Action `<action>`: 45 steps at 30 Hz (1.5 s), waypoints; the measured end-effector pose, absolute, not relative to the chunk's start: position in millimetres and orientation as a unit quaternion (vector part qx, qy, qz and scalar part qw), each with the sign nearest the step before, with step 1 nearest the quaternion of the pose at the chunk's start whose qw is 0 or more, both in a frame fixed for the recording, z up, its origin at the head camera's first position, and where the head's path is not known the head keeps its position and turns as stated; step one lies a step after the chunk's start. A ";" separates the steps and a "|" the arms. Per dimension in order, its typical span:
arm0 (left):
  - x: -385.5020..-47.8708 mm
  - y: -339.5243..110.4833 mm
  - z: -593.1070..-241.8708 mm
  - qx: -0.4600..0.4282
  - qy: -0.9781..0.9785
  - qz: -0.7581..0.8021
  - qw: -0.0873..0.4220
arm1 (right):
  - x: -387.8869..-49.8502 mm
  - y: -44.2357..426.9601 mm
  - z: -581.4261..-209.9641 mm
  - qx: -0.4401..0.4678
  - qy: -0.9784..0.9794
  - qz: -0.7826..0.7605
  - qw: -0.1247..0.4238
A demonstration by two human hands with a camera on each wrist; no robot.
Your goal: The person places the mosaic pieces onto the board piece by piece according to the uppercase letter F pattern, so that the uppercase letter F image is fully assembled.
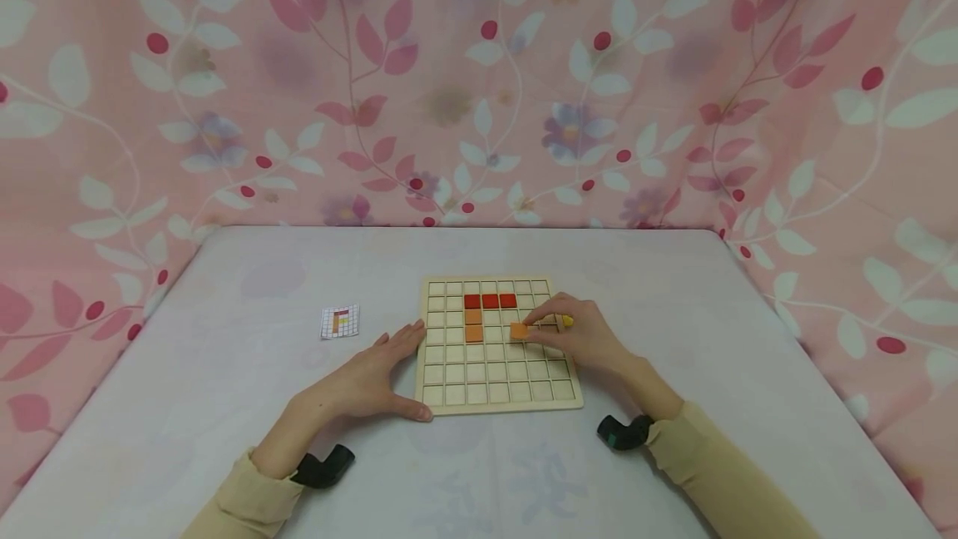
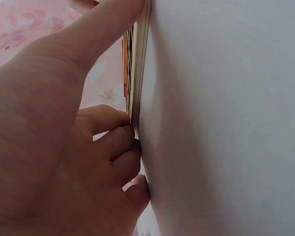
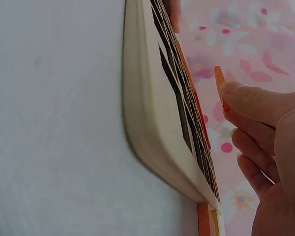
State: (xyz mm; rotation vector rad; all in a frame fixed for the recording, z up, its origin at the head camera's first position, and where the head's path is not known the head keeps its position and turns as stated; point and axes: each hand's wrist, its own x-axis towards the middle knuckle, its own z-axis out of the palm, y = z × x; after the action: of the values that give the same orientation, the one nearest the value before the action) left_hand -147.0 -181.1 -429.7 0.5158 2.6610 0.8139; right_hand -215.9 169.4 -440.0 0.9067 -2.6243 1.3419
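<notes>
A pale wooden grid board (image 1: pixel 501 410) lies on the table. Three red tiles (image 1: pixel 490 301) form a row in its upper part, and two orange tiles (image 1: pixel 474 333) run down below the leftmost one. Between thumb and fingertips, my right hand (image 1: pixel 591 339) pinches another orange tile (image 1: pixel 520 331); the right wrist view shows this tile (image 3: pixel 220 81) raised off the board. My left hand (image 1: pixel 367 381) rests spread along the board's left side, fingers touching the edge and thumb at the near left corner. A yellow piece (image 1: pixel 567 321) shows partly behind my right hand.
Left of the board lies a small printed card (image 1: pixel 340 322) with a coloured grid pattern. In the right wrist view, an orange piece (image 3: pixel 203 219) and a yellow piece (image 3: pixel 215 223) appear past the board's edge. A floral curtain (image 1: pixel 479 106) hangs behind the table.
</notes>
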 end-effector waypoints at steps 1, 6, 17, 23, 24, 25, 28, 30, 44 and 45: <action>-147.1 -181.1 -429.6 0.181 0.929 0.284 0.155 | -215.8 166.4 -439.7 0.301 -0.849 0.433 0.032; -147.4 -181.1 -429.9 0.184 0.929 0.282 0.153 | -215.9 152.8 -438.5 0.322 -0.839 0.436 0.041; -146.8 -180.5 -428.4 0.178 0.929 0.285 0.157 | -215.6 124.4 -441.6 0.323 -0.844 0.428 0.030; -145.7 -179.1 -427.5 0.178 0.928 0.285 0.160 | -212.2 115.2 -447.8 0.318 -0.846 0.427 0.026; -145.6 -179.0 -427.3 0.178 0.928 0.286 0.160 | -211.6 114.3 -448.8 0.320 -0.846 0.426 0.028; -145.6 -179.0 -427.0 0.177 0.928 0.286 0.160 | -211.2 113.6 -449.8 0.323 -0.846 0.424 0.031; -145.8 -179.2 -426.3 0.174 0.928 0.287 0.160 | -210.9 111.4 -451.7 0.334 -0.843 0.420 0.040; -145.9 -179.5 -425.6 0.175 0.928 0.288 0.159 | -210.5 110.1 -451.8 0.337 -0.843 0.416 0.043; -147.4 -180.6 -427.2 0.179 0.929 0.282 0.159 | -207.8 108.1 -453.6 0.364 -0.837 0.406 0.042; -147.5 -180.6 -427.3 0.179 0.929 0.283 0.158 | -207.6 108.2 -453.7 0.363 -0.838 0.405 0.042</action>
State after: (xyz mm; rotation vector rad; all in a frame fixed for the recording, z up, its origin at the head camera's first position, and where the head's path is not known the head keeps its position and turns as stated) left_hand -147.5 -180.6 -427.3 0.5125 2.6564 0.8086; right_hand -207.6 108.2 -453.7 1.1111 -2.5650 1.2393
